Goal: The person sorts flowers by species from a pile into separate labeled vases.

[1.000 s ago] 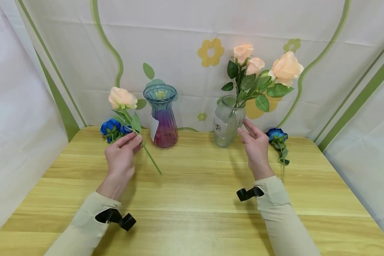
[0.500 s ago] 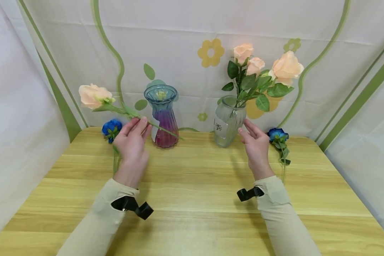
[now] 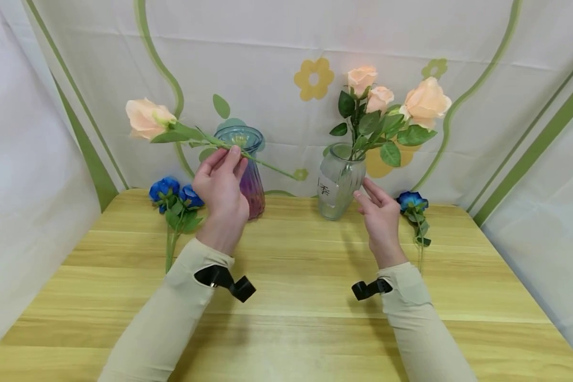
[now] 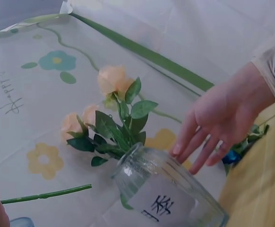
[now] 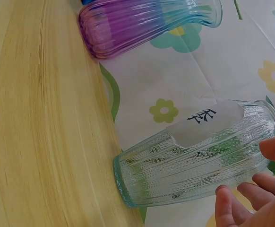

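My left hand [image 3: 224,191] pinches the green stem of a peach rose [image 3: 150,119] between thumb and fingers. The bloom points left and the bare stem end slants down to the right, in front of the blue-and-purple glass vase [image 3: 253,185], which the hand partly hides. Fairly straight fingers of my right hand [image 3: 381,223] are at the right side of a clear ribbed glass vase [image 3: 331,199]; in the left wrist view a fingertip appears to touch the glass [image 4: 175,189]. Peach roses [image 3: 427,103] with green leaves stand in that vase, leaning right. A white label with dark characters is on its front.
Two blue roses [image 3: 164,191] lie at the table's left back. Another blue rose [image 3: 413,204] lies to the right of my right hand. Behind the wooden table [image 3: 291,297] hangs a white cloth [image 3: 267,63] printed with flowers and green lines.
My left hand has lifted the peach rose up and to the right, turning it from nearly upright to slanted sideways. Both blue roses at left are uncovered again. My right hand stays at the clear vase.
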The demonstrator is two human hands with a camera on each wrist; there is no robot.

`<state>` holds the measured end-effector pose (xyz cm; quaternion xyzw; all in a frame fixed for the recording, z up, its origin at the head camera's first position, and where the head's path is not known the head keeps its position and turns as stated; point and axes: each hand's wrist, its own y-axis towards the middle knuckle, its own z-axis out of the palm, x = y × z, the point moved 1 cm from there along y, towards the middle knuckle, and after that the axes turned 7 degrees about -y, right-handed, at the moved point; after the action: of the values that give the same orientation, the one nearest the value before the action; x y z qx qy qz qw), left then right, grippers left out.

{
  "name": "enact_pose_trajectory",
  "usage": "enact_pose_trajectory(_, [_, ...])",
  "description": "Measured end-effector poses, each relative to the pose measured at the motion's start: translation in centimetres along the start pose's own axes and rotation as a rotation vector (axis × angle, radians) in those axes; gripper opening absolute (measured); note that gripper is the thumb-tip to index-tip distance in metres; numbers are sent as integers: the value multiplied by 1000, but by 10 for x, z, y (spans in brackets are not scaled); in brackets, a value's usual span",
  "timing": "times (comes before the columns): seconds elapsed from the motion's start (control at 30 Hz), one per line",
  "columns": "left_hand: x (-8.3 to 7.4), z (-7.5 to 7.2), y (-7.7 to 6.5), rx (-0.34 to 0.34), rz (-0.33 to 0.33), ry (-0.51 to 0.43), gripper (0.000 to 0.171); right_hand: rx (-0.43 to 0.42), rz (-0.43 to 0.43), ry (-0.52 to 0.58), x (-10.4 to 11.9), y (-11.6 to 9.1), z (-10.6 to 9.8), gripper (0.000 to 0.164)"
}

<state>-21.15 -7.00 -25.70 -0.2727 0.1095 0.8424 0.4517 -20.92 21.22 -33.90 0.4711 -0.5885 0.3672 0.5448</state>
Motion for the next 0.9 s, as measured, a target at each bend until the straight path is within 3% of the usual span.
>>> enact_pose_trajectory(0.23, [12,22,-5,-3,-12,-49,17,-2,7,7,0,0,-1,51])
enact_pose_trajectory(0.9, [54,59,-8,-4,-59,-43,20,3,10,-22,0,-1,0,51])
